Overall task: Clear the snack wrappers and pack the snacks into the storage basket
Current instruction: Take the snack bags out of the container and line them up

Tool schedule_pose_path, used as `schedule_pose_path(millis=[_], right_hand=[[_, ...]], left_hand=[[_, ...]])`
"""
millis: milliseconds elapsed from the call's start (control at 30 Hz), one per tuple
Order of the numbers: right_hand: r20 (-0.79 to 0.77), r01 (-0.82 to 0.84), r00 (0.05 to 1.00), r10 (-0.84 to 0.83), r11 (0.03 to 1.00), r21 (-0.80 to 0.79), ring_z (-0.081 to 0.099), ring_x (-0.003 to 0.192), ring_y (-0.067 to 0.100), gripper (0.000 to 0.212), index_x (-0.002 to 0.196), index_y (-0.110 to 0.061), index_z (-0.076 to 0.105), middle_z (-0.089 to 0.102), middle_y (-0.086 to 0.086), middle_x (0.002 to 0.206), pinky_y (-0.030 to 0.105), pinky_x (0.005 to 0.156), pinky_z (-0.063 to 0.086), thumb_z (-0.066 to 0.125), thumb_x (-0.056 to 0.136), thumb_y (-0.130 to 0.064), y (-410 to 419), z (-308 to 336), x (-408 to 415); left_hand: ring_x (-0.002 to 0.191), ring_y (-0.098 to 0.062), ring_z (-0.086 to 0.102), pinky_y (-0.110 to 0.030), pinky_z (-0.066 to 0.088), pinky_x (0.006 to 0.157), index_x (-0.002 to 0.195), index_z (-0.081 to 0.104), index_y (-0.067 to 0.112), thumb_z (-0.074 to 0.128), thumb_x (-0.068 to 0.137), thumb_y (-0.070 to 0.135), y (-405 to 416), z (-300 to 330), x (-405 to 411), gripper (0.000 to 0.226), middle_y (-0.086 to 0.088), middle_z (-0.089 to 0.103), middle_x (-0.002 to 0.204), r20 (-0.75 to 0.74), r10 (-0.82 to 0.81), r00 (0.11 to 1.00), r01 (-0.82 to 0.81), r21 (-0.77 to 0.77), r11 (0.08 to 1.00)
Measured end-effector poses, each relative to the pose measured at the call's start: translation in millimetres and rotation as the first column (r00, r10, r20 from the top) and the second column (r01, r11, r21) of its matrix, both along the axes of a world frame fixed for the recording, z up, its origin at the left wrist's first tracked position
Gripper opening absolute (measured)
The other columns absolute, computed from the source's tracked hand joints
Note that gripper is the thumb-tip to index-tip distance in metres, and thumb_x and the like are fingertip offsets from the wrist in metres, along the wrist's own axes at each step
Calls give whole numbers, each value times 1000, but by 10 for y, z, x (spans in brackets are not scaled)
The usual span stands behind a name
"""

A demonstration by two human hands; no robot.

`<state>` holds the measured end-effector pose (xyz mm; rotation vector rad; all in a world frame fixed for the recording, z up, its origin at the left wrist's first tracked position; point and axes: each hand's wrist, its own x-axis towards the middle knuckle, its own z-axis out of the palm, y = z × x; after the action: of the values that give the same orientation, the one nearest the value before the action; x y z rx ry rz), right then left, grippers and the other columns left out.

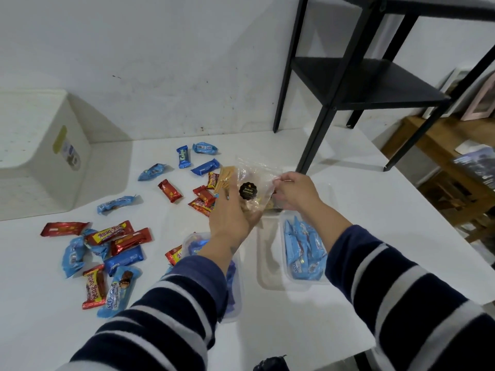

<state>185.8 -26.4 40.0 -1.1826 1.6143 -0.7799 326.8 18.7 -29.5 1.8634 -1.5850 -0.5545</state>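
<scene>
Both hands are raised over the white bench [361, 199], sharing one clear crinkled plastic biscuit bag [257, 180] with a round black label. The left hand [231, 218] cups the bag from beneath, fingers curled up around its lower end, and it also holds a flat tan biscuit packet [224, 179] against the bag's far-left side. The right hand [293, 194] pinches the bag's right edge between thumb and fingertips.

Directly below the right hand sits a clear rectangular plastic tub [288, 274] packed with light-blue wrapped snacks [305, 250]. Under the left wrist lies a second clear plastic tub [235, 314] holding darker blue packets, mostly hidden by the striped navy-and-white sleeve [187, 298].

Left of the left hand, red and blue wrapped snack bars [112, 245] lie scattered loose on the bench, some overlapping. Farther left again stands a white plastic storage basket [40, 162], against the wall. Beyond the right hand, a black metal shelf frame [348, 84] stands on the bench.
</scene>
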Motion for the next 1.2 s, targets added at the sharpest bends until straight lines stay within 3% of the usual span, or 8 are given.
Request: schedule_pose_path(millis=[67, 167, 267, 367, 533, 767, 1033, 1200], right_hand=[[129, 3, 992, -3, 1000, -1, 66, 66, 21, 18, 78, -20, 56, 68, 3, 83, 26, 52, 53, 54, 92, -10, -20, 77, 218], [209, -71, 975, 78, 997, -38, 63, 67, 23, 19, 79, -20, 52, 68, 5, 83, 29, 59, 52, 47, 95, -10, -82, 205, 629], [222, -134, 964, 148, 988, -74, 62, 69, 23, 21, 78, -22, 54, 70, 5, 86, 34, 64, 54, 47, 96, -13, -237, 279, 1040], [240, -194, 948, 207, 978, -77, 64, 70, 22, 19, 79, -24, 54, 69, 4, 85, 35, 66, 55, 48, 95, -15, -498, 302, 1421], [303, -250, 919, 251, 967, -44, 63, 75, 23, 14, 84, -20, 54, 67, 7, 88, 34, 65, 55, 49, 96, -14, -1011, 178, 2024], [326, -323, 889, 322, 945, -54, 66, 76, 22, 8, 91, -20, 58, 70, 6, 88, 35, 68, 57, 52, 96, -19, -1803, -215, 2869], [358, -306, 878, 316, 948, -88, 66, 78, 22, 7, 96, -19, 59, 69, 6, 90, 43, 79, 58, 52, 96, -20, -2374, -572, 3508], [351, -298, 887, 301, 952, -64, 65, 77, 20, 15, 81, -24, 59, 68, 1, 83, 42, 78, 60, 56, 95, -19, -2506, -768, 3635]], left_hand=[[116, -23, 50, -38, 51, 86, 150, -9, 31, 78, 71, 43, 39, 29, 116, 118, -7, 38, 135, -57, 14, 998, -17, -50, 999], [101, -21, 56, -32, 49, 71, 149, -16, 31, 80, 69, 38, 67, 86, 374, 125, -4, 36, 128, -129, 85, 988, -95, -75, 993], [89, -19, 55, -31, 46, 62, 149, -18, 31, 78, 70, 42, -21, 165, 685, 125, -4, 35, 129, -90, 193, 977, -201, -85, 976], [102, -24, 57, -33, 48, 65, 148, -18, 32, 74, 72, 45, -217, 189, 1024, 121, -5, 34, 136, -31, 271, 962, -273, -101, 957], [92, -22, 61, -35, 53, 63, 148, -15, 36, 73, 72, 46, -587, 110, 1589, 117, -2, 34, 129, 12, 390, 921, -387, -84, 918], [98, -18, 57, -31, 53, 75, 147, -15, 40, 75, 73, 47, -1249, -206, 2341, 117, -1, 33, 129, -16, 459, 888, -459, -75, 885], [101, -20, 55, -31, 50, 76, 146, -16, 44, 77, 71, 43, -1905, -523, 2934, 119, -4, 34, 128, -26, 514, 858, -514, -88, 853], [95, -18, 54, -38, 54, 81, 142, -20, 49, 79, 71, 36, -2049, -757, 3023, 123, -4, 33, 124, -90, 514, 853, -520, -66, 851]])
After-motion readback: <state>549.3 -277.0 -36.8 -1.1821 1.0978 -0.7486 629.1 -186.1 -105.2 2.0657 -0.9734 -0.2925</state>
